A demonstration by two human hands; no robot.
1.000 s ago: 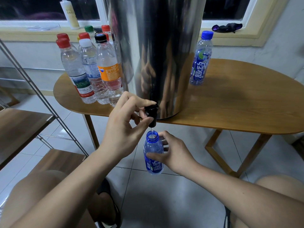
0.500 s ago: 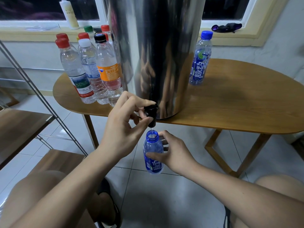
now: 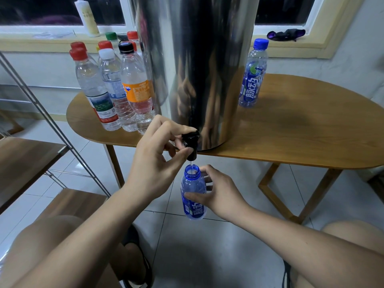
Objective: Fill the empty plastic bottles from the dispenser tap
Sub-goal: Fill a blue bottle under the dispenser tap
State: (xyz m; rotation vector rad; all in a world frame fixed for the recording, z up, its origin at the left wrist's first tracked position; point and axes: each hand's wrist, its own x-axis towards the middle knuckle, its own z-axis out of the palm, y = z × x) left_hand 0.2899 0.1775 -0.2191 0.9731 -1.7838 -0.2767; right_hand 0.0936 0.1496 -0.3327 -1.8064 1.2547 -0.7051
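Note:
A tall steel dispenser (image 3: 197, 65) stands at the front edge of the wooden table (image 3: 301, 138). Its black tap (image 3: 190, 144) overhangs the edge. My left hand (image 3: 153, 161) pinches the tap lever between thumb and fingers. A thin stream of water falls from the spout into an uncapped blue bottle (image 3: 193, 192). My right hand (image 3: 218, 192) holds that bottle upright just below the tap, fingers around its right side. Several capped clear bottles (image 3: 116, 90) stand grouped on the table's left. One capped blue bottle (image 3: 252, 75) stands to the dispenser's right.
A metal-framed wooden shelf (image 3: 31, 159) stands at the left. The table's wooden legs (image 3: 291, 196) cross at the lower right over a tiled floor. My knees fill the bottom corners. A white bottle (image 3: 87, 17) and a dark cloth (image 3: 286, 34) lie on the windowsill.
Almost nothing has moved. Both hands keep their grips, and water keeps running from the tap into the blue bottle.

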